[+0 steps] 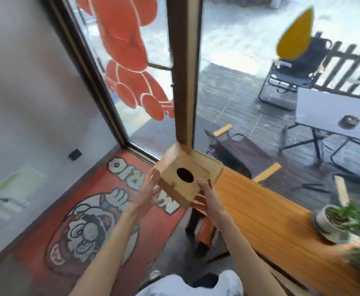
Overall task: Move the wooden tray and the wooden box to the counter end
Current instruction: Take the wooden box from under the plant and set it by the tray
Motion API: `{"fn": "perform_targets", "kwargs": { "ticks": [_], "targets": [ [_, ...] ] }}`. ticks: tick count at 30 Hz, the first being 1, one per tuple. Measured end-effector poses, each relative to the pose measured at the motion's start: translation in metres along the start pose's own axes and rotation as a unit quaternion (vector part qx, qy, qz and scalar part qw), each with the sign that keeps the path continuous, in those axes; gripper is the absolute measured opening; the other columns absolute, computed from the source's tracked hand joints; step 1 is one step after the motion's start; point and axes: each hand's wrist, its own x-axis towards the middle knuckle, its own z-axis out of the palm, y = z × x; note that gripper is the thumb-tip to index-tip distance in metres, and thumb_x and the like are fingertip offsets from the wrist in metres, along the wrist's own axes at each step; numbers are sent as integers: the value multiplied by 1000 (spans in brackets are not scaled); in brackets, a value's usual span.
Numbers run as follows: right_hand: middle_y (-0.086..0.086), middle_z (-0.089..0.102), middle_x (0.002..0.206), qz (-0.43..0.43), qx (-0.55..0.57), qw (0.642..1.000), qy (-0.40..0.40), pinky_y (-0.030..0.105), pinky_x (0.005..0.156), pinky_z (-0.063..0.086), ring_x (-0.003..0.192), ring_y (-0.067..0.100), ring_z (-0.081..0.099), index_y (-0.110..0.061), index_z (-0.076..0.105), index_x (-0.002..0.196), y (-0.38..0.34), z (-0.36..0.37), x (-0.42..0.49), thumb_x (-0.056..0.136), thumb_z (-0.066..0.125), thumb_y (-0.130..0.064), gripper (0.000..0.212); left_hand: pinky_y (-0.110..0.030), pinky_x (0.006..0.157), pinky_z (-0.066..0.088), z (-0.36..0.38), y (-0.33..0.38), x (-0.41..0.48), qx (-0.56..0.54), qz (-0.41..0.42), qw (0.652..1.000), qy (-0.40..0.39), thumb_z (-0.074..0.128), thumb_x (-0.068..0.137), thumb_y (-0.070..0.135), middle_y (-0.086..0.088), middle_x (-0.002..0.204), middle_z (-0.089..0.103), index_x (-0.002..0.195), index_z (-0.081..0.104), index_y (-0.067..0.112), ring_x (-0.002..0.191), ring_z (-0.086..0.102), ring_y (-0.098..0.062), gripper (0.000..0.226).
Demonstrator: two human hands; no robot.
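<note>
A wooden box (174,165) with a round dark hole in its face is held tilted in the air, at the far end of the orange wooden counter (260,210). My left hand (151,189) grips the box's left side. Its lower right corner rests in my right hand (207,197). Right behind the box, a flat wooden tray (209,162) lies on the counter end by the window post. The box hides the tray's near left part.
A potted plant (333,218) stands on the counter at the right. The brown window post (184,71) rises just behind the tray. A red cartoon rug (85,221) covers the floor to the left. Outside the glass are folding chairs (290,77) and a table (333,116).
</note>
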Motion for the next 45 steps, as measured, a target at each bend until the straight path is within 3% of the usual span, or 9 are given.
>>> {"fn": "perform_targets", "kwargs": {
  "ticks": [3, 9, 13, 20, 23, 29, 38, 42, 45],
  "targets": [
    [8, 70, 122, -13, -68, 996, -60, 43, 76, 62, 98, 27, 74, -33, 41, 144, 1, 44, 16, 89, 61, -50, 61, -52, 106, 46, -60, 14, -2, 28, 12, 999, -19, 39, 92, 69, 9, 144, 51, 123, 48, 54, 130, 56, -20, 35],
    [4, 69, 128, 35, -180, 969, -166, 58, 107, 46, 118, 28, 64, -36, 50, 141, 7, 108, 43, 92, 57, -51, 52, -29, 55, 52, -124, 22, -12, 55, -65, 994, -63, 67, 74, 72, -3, 101, 62, 127, 49, 28, 73, 65, -17, 71],
    [7, 74, 119, 46, -143, 980, -132, 46, 108, 44, 114, 26, 66, -20, 69, 121, -13, 118, 54, 97, 52, -52, 44, -49, 74, 61, -131, 24, 14, 2, -110, 991, -71, 70, 85, 49, -9, 110, 67, 133, 52, 22, 90, 72, -26, 58],
    [1, 37, 154, 80, -32, 996, 4, 58, 101, 48, 133, 31, 45, -38, 39, 145, -26, 99, 97, 85, 53, -72, 70, -57, 80, 61, -101, 27, 85, -122, -108, 986, 39, 69, 89, 38, -17, 128, 58, 135, 44, 20, 113, 63, -40, 55],
    [0, 51, 144, 82, -7, 997, -13, 58, 92, 56, 120, 33, 61, -43, 34, 143, -13, 112, 106, 87, 62, -61, 65, -65, 87, 55, -94, 29, 111, -117, -105, 987, 43, 70, 87, 35, -20, 130, 54, 133, 41, 23, 117, 59, -45, 55],
    [0, 63, 137, 22, 19, 997, 66, 51, 96, 57, 113, 20, 69, -28, 38, 152, 2, 130, 141, 75, 82, -49, 91, -27, 62, 59, -105, 53, 154, 24, -92, 995, -25, 75, 85, 32, -11, 118, 63, 131, 36, 20, 91, 69, -20, 62],
    [-23, 50, 140, 48, -15, 983, 176, 17, 94, 52, 114, -12, 54, -38, 23, 154, 31, 142, 226, 94, 63, -40, 72, -38, 115, 35, -130, 43, 284, 269, -77, 936, -216, 62, 92, 50, 11, 149, 41, 153, 17, 34, 133, 46, -10, 77],
    [-23, 39, 152, 49, -15, 971, 235, 19, 110, 34, 136, -3, 40, -35, 22, 155, 70, 143, 259, 91, 58, -50, 75, -32, 115, 31, -137, -4, 327, 282, -59, 936, -204, 60, 92, 53, 18, 148, 44, 147, 26, 39, 134, 44, -4, 65],
    [-46, 37, 129, 54, -19, 966, 252, 21, 111, 26, 136, -5, 33, -47, 22, 147, 98, 149, 274, 88, 55, -57, 69, -44, 116, 38, -145, -28, 346, 301, -53, 933, -188, 59, 85, 66, 12, 145, 53, 148, 30, 39, 132, 52, -10, 74]
  ]
}}
